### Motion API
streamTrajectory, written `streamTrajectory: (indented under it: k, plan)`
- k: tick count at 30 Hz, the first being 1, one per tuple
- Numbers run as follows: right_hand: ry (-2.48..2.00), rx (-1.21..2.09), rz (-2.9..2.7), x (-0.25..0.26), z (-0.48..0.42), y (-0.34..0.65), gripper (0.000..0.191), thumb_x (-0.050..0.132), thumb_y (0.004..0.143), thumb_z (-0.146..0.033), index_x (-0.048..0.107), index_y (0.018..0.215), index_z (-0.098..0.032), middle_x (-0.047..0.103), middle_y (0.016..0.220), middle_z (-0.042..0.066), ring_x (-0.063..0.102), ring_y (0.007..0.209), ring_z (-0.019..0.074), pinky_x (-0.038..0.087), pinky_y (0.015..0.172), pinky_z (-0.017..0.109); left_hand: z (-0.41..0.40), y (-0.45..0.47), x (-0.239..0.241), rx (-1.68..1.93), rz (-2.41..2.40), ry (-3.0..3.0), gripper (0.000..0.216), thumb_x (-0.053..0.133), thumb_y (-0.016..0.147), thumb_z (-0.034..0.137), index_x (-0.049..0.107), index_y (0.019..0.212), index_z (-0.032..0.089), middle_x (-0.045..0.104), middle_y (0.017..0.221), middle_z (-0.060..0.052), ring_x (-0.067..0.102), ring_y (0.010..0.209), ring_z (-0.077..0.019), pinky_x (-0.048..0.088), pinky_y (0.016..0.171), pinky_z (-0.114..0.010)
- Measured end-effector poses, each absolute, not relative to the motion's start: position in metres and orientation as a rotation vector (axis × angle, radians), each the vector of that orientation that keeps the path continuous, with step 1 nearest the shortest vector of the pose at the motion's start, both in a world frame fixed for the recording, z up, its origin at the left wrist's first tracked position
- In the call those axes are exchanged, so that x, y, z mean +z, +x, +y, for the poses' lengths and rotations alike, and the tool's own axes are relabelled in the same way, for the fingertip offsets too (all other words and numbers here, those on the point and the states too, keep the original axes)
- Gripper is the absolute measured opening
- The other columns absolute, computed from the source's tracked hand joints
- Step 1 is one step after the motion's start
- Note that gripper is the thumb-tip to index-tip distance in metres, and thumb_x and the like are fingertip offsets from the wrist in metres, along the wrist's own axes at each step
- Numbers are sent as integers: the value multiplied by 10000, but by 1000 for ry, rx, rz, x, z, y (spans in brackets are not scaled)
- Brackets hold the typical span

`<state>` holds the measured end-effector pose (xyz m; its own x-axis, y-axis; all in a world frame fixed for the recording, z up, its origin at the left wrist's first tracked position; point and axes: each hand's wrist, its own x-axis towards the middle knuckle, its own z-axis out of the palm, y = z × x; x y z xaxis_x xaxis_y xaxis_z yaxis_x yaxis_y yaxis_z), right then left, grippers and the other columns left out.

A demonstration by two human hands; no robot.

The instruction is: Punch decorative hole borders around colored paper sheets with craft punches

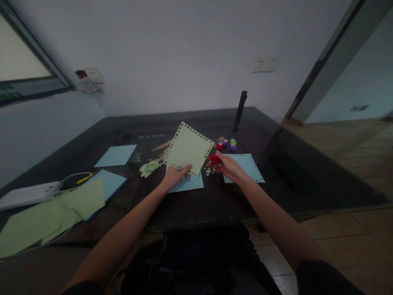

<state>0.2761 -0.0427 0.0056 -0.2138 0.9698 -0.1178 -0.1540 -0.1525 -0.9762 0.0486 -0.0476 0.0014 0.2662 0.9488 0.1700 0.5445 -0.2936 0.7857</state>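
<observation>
My left hand (175, 178) grips a pale green sheet of paper (189, 148) by its lower edge, thumb on top. Small punched holes run along the sheet's edges. In my right hand (227, 165) is a small red craft punch (213, 158), held near the sheet's right corner; whether it touches the paper I cannot tell. Beneath the raised sheet lies a blue sheet (190, 183), partly covered. By my right wrist is another blue sheet (242, 164) with holes along its edges. Small paper cutouts (209, 172) lie between my hands.
Several small red, purple and green punches (225, 143) stand behind my right hand. A heap of paper cutouts (150, 168) lies left of the sheet. Further left are a blue sheet (116, 155), green sheets (61, 213) and a white power strip (29, 194). A black upright object (240, 111) stands at the back.
</observation>
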Motion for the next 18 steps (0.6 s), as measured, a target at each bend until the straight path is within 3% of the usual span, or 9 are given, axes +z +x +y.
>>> streamTrajectory:
  k: [5,8,12,18]
  plan:
    - [-1121,1456,-1231,5,-41,277,472,386,866,-564,619,840,-154,691,815,93,575,569,123,401,523,249,-47,49,2,861,1349,1940,477,476,815,395,479,385,190,535,440,-7,520,546,-139,424,719,-263]
    - [-1204,1206,-1432,7,-42,277,454,387,865,-559,597,808,-160,692,797,87,594,618,154,393,541,262,-47,49,0,845,1349,1949,487,468,819,411,486,386,189,528,434,-6,494,513,-132,419,671,-258]
    - [-1310,833,-1668,9,-41,279,451,370,880,-542,592,760,-168,685,770,77,615,727,196,414,684,304,-47,48,-1,846,1344,1937,482,469,820,407,492,393,186,536,444,-10,501,522,-132,419,672,-255]
    - [-1356,715,-1782,8,-40,283,470,374,872,-561,614,750,-176,678,783,66,602,752,203,400,699,299,-49,50,3,841,1339,1920,457,480,815,390,495,410,179,538,448,-10,507,518,-128,421,656,-249]
